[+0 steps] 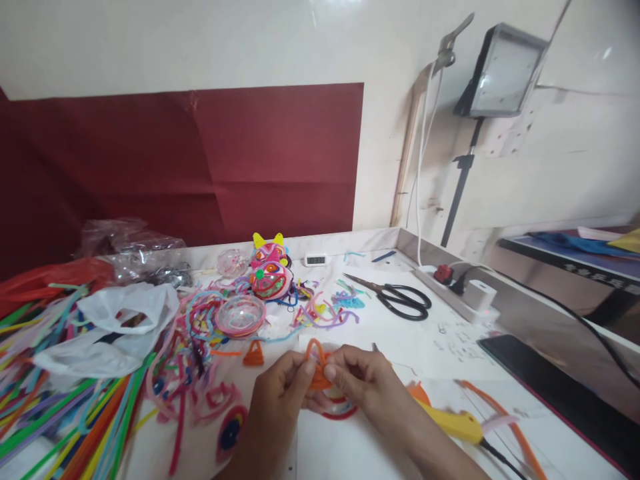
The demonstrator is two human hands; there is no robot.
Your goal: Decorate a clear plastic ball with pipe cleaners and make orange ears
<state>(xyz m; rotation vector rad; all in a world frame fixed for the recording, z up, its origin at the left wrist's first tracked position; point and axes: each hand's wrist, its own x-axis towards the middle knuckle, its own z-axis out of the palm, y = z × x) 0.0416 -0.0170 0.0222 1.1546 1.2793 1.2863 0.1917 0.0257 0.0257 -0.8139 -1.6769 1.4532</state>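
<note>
My left hand and my right hand meet over the white table, both pinched on an orange pipe-cleaner shape with a loop sticking up between the fingertips. Under my hands lies a red curved pipe-cleaner piece. A small orange pipe-cleaner triangle lies just left of my hands. A yellow glue gun rests under my right forearm.
Piles of coloured pipe cleaners cover the left side, with a white plastic bag. A clear bowl, a colourful pipe-cleaner mask, black scissors, a power strip and a black phone lie around.
</note>
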